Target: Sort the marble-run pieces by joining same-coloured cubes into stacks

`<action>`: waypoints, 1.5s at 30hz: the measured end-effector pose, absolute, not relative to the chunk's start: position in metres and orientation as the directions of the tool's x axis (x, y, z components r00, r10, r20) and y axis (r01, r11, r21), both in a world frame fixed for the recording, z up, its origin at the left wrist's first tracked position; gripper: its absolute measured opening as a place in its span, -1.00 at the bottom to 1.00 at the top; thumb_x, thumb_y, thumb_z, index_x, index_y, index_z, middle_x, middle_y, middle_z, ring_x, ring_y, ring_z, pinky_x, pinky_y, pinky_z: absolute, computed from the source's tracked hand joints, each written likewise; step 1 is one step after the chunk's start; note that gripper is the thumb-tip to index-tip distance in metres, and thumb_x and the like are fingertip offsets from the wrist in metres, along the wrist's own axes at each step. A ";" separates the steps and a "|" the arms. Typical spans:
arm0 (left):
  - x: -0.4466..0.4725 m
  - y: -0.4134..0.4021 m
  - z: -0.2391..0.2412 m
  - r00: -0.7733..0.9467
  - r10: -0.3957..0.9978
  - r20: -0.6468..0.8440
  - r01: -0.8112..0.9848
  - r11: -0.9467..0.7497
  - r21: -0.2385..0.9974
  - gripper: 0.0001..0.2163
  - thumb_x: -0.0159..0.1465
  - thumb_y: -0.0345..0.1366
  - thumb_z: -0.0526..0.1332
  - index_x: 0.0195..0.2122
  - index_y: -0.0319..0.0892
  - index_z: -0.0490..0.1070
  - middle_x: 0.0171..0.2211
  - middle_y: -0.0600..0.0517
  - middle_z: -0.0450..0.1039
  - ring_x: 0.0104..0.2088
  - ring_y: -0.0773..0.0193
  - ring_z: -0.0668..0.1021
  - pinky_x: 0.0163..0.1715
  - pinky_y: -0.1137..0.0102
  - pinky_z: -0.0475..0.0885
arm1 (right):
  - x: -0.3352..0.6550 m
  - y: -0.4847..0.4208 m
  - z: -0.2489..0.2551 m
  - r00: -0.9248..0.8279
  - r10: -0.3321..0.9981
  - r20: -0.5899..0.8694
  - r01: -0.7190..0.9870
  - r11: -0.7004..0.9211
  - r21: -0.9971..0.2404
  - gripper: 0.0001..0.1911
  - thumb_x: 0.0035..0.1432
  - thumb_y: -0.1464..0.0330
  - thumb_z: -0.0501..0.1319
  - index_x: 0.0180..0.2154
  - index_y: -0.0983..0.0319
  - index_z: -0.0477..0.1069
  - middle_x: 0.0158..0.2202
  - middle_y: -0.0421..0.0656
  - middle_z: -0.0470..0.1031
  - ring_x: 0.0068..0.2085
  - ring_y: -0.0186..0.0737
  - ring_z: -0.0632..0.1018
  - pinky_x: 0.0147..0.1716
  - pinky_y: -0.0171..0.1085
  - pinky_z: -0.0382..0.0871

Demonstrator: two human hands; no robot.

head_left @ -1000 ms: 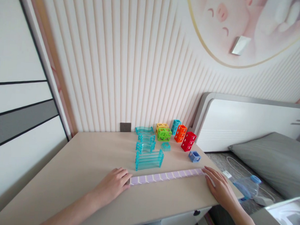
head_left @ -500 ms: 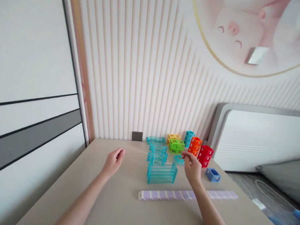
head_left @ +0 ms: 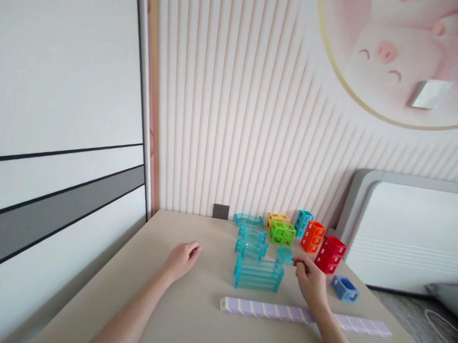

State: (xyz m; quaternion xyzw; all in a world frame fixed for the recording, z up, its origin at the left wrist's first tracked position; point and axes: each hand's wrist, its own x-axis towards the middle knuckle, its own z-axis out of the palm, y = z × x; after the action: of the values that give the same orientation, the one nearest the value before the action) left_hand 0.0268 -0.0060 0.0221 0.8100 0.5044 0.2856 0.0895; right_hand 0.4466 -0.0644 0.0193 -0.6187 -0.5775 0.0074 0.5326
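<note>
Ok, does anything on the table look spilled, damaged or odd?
Nothing stands out as spilled or damaged. At most, the small blue block sits apart, only one level high, while the red stack behind it has three.

I can read no label or number. On the purple strip (head_left: 294,314), any marking at the nine-o'clock end is too small.
</note>
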 end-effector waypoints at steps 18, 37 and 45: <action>0.033 -0.008 0.013 0.414 0.881 0.229 0.748 -0.473 0.466 -0.75 0.39 -0.23 0.01 -0.29 -0.12 0.46 -0.49 0.05 0.53 -0.47 0.27 0.51 -0.42 0.43 0.19 | 0.435 -0.065 0.020 0.284 0.855 0.433 0.780 0.056 -0.623 -0.64 0.04 0.23 0.01 -0.40 0.20 0.55 -0.46 -0.10 0.60 -0.44 -0.09 0.57 -0.39 -0.22 0.40; 0.031 -0.009 0.014 0.450 0.868 0.208 0.705 -0.489 0.514 -0.78 0.33 -0.24 0.10 -0.36 -0.12 0.51 -0.46 0.01 0.56 -0.43 0.20 0.54 -0.38 0.41 0.24 | 0.439 -0.062 0.020 0.324 0.861 0.393 0.690 0.069 -0.720 -0.66 0.04 0.18 0.06 -0.34 0.20 0.54 -0.40 -0.08 0.61 -0.43 -0.07 0.60 -0.33 -0.16 0.46; 0.053 -0.004 0.014 0.322 0.891 0.320 0.587 -0.453 0.671 -0.60 0.43 -0.08 -0.10 -0.34 -0.17 0.42 -0.47 0.01 0.48 -0.44 0.25 0.50 -0.40 0.43 0.32 | 0.432 -0.061 0.024 0.324 0.886 0.331 0.356 0.210 -0.911 -0.31 0.14 -0.20 0.05 -0.18 0.27 0.52 -0.19 0.09 0.61 -0.12 0.10 0.60 -0.22 -0.06 0.54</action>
State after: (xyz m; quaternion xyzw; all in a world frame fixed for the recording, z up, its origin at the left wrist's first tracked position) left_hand 0.0528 -0.0035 0.0137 0.7817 0.4726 0.3399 0.2237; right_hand 0.4318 -0.0613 0.0245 -0.5832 -0.5323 0.2338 0.5673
